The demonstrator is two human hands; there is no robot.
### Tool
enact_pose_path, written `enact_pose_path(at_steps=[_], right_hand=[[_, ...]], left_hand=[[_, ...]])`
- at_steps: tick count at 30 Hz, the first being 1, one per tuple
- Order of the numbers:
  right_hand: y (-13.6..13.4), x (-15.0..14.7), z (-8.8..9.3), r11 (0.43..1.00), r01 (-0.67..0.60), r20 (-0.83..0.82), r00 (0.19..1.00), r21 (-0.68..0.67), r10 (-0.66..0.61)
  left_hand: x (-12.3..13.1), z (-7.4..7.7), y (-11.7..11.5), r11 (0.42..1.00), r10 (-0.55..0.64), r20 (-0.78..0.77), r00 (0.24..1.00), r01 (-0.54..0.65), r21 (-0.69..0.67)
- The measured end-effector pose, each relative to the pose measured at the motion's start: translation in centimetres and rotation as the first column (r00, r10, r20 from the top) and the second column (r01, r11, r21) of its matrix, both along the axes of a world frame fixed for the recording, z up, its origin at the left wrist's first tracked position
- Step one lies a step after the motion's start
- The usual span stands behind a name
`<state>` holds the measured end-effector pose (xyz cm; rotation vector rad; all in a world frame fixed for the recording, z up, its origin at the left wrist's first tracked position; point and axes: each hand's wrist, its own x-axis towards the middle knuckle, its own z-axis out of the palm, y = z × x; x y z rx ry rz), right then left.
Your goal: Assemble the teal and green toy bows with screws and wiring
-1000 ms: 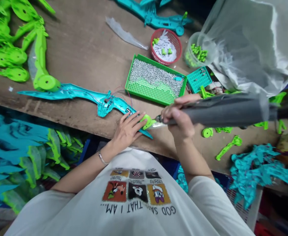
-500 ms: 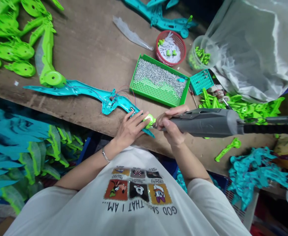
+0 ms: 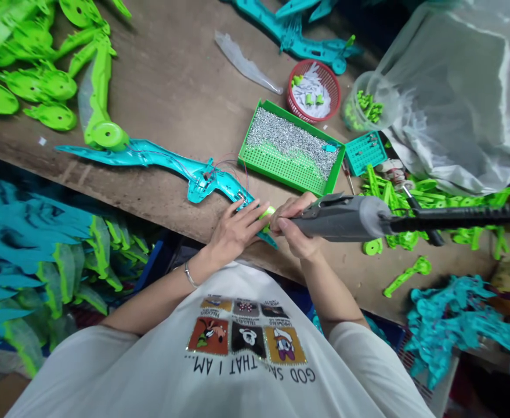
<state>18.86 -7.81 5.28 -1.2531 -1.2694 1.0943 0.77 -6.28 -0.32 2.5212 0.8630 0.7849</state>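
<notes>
A long teal plastic shell (image 3: pixel 154 155), bow-like in shape with thin wires inside, lies along the front of the table. My left hand (image 3: pixel 232 232) rests over its right end, fingers stretched out and lying on the shell and a small round lime-green part (image 3: pixel 268 213). The thumb side is partly hidden. My right hand (image 3: pixel 297 225) is wrapped around the front of a grey electric screwdriver (image 3: pixel 346 217), held sideways with its tip towards the green part. The fingers cover the tip, so its contact cannot be made out.
A green tray (image 3: pixel 292 188) of screws stands behind my hands, near a red basket (image 3: pixel 331 84), a clear tub (image 3: pixel 350 113) and a teal basket (image 3: pixel 365 154). Lime-green parts (image 3: pixel 50 87) lie at left. Teal parts (image 3: pixel 450 325) pile up at lower right.
The view has shifted, so the table things appear further right. The screwdriver's rear and cable have swung slightly; my right hand stays wrapped around it. My left hand keeps its place on the shell.
</notes>
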Motion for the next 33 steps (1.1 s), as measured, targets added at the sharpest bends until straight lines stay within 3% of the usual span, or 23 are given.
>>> enact_pose_path(at_steps=[6, 8, 12, 13, 15, 17, 19, 23, 27, 30, 33], right_hand=[[1.3, 1.2, 1.6, 0.969, -0.229, -0.074, 0.969, 0.092, 0.236], [2.3, 1.4, 2.4, 0.967, -0.179, -0.113, 0.973, 0.180, 0.201], [5.0, 1.9, 2.9, 0.953, 0.099, -0.157, 0.986, 0.285, -0.055], [5.6, 2.2, 2.8, 0.947, 0.149, -0.150, 0.983, 0.283, -0.110], [6.7, 2.7, 2.3, 0.934, 0.227, -0.112, 0.973, 0.275, -0.204], [7.4, 3.4, 1.8, 0.919, 0.289, -0.061, 0.957, 0.267, -0.283], [7.6, 3.8, 1.4, 0.906, 0.330, -0.020, 0.941, 0.264, -0.337], [7.3, 4.1, 1.5, 0.867, 0.387, 0.034, 0.908, 0.313, -0.417], [6.4, 4.6, 1.8, 0.838, 0.436, 0.068, 0.874, 0.328, -0.481], [5.6, 5.7, 1.4, 0.843, 0.439, 0.110, 0.865, 0.310, -0.490], [4.6, 6.9, 0.7, 0.856, 0.428, 0.179, 0.854, 0.291, -0.488]], left_hand=[[0.2, -0.6, 0.1, 1.000, -0.015, -0.048, 0.999, 0.014, -0.009], [0.3, -0.3, 0.0, 1.000, -0.018, -0.060, 0.998, 0.018, 0.006], [-1.0, 0.9, 0.0, 0.997, -0.029, -0.032, 0.999, 0.031, 0.070], [-1.9, 1.2, 0.0, 0.997, 0.017, 0.002, 1.000, -0.017, 0.080], [-4.0, 1.7, 0.3, 0.968, 0.237, 0.057, 0.970, -0.241, 0.075], [-6.3, 1.9, 0.9, 0.875, 0.480, 0.033, 0.877, -0.481, 0.058], [-7.9, 1.7, 1.6, 0.829, 0.559, -0.021, 0.829, -0.557, 0.049], [-8.2, 0.8, 1.9, 0.890, 0.455, 0.021, 0.890, -0.455, 0.038], [-5.8, 0.5, -0.3, 0.936, 0.350, 0.085, 0.933, -0.352, 0.020], [-4.5, 1.0, -2.1, 0.968, 0.251, 0.136, 0.958, -0.252, -0.007], [-4.1, 2.3, -1.9, 0.984, 0.180, 0.136, 0.974, -0.179, -0.025]])
